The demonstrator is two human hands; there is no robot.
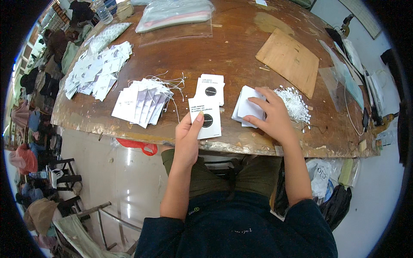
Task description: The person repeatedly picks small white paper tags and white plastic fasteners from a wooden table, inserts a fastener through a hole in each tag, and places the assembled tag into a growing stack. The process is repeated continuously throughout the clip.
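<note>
My left hand [187,133] is closed on a white card [211,107] printed with dark text and a black circle, thumb on its face. Just beyond it lies a small stack of similar printed cards [217,84], partly covered by the held one. Over a stack of blank white cards [246,101] my right hand [273,112] is spread, thumb and fingers apart, the fingertips at the top card. Right of that hand sits a heap of white tag strings [297,105]. Fanned hang tags with strings [142,103] lie left of my left hand.
Another heap of strung tags [97,71] spreads along the table's left side, beside a plastic bag [109,36]. Clear plastic bags [176,15] lie at the far side. A thin wooden board [290,62] rests at the right. The worn table edge [241,148] runs before my lap.
</note>
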